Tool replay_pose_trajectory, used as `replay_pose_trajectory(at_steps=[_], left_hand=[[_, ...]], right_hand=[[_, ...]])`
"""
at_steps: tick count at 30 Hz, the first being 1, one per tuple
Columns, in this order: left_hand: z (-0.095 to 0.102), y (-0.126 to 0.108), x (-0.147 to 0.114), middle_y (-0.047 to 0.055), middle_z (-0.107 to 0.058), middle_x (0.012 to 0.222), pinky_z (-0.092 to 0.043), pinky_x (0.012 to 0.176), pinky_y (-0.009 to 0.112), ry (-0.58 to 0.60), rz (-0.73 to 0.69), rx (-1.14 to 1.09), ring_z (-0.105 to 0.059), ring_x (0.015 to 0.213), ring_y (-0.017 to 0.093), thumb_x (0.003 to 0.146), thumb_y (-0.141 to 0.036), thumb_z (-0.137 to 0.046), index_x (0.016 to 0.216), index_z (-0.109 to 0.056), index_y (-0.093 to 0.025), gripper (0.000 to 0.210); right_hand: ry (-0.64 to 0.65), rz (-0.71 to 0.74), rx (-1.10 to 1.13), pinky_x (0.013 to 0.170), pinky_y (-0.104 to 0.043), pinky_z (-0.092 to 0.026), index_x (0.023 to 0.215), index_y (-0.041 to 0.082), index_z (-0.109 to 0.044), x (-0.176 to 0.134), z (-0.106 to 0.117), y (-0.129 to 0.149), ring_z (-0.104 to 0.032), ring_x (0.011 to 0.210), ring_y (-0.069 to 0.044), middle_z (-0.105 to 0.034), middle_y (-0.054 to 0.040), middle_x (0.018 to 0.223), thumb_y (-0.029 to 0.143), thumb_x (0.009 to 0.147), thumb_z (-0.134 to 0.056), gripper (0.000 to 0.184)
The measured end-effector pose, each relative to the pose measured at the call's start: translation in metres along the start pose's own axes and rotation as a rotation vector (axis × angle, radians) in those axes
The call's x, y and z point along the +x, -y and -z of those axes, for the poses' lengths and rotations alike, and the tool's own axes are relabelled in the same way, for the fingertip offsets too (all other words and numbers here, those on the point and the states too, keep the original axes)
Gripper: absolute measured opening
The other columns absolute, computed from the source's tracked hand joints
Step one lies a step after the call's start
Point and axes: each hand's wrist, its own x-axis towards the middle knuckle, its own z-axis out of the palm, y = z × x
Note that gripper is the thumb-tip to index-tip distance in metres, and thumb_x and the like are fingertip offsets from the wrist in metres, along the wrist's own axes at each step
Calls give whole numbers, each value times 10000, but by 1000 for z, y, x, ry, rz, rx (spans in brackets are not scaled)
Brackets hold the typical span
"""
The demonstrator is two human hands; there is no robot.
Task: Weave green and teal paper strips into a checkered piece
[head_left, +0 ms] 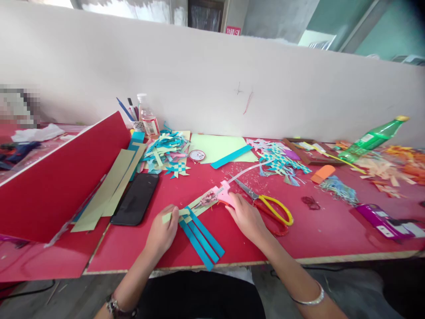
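Between thumb and fingers, my left hand (162, 231) pinches a partly woven piece of pale green and blue paper strips (203, 241) low over the red table. Several blue strips fan out from it toward the front edge. My right hand (245, 217) is closed around the handle of a pink hot glue gun (224, 193). Its nozzle points left, over the pale strips and close to the woven part; whether it touches them I cannot tell. A clear glue stick (247, 169) sticks out of the gun's back. Scissors with yellow and red handles (274, 208) lie just right of the gun.
A black phone (135, 199) and pale paper strips (108, 190) lie left, beside an upright red board (66, 177). Behind are a strip pile (166, 153), a plastic bottle (149, 119) and woven pieces (279, 159). A green bottle (373, 139) and purple power strip (381, 221) are right.
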Motion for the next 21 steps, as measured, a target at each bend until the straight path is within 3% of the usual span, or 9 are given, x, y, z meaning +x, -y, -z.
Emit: replay_pose_trajectory(at_steps=[21], left_hand=[[-1, 3, -1, -13, -424, 568, -338, 533, 236, 2, 6, 1, -438, 523, 125, 867, -363, -234, 575, -334, -199, 350]], right_hand=[[-91, -32, -69, 553, -265, -474, 1123, 127, -455, 0, 3, -21, -612, 803, -214, -605, -116, 1001, 218, 836, -422, 303]])
